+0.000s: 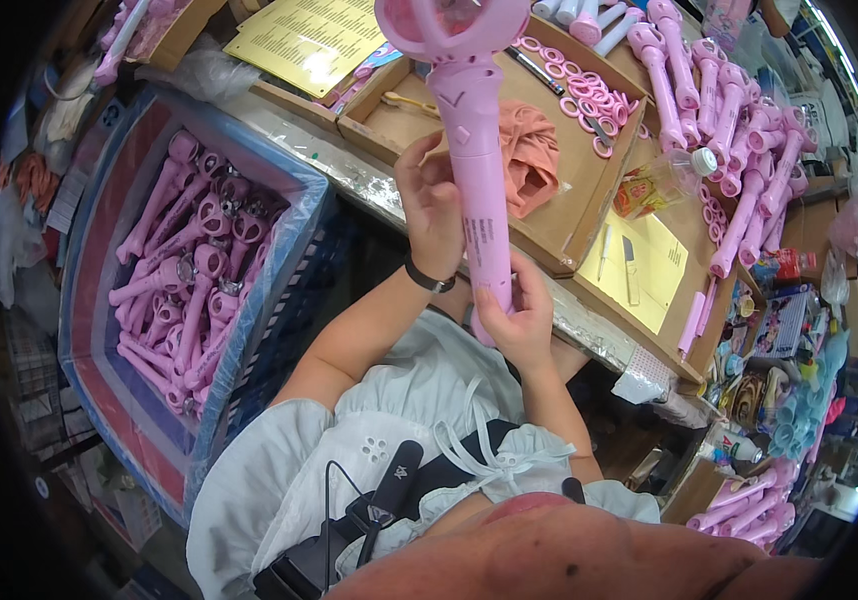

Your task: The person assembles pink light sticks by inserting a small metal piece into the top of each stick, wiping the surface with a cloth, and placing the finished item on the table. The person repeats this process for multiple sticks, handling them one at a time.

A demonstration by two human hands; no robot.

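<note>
A pink toy wand stands nearly upright in front of me, its wide ring-shaped head cut off by the top of the view. My left hand is curled against the left side of the handle about halfway up, partly hidden behind it. Around the handle's lower end, my right hand is closed, with the thumb on the front. Behind the wand, a crumpled orange cloth lies in a shallow cardboard tray.
On the left, a plastic-lined crate holds many pink wands. Pink rings, a black pen, a clear bottle, a yellow sheet with a knife, and more wands occupy the bench.
</note>
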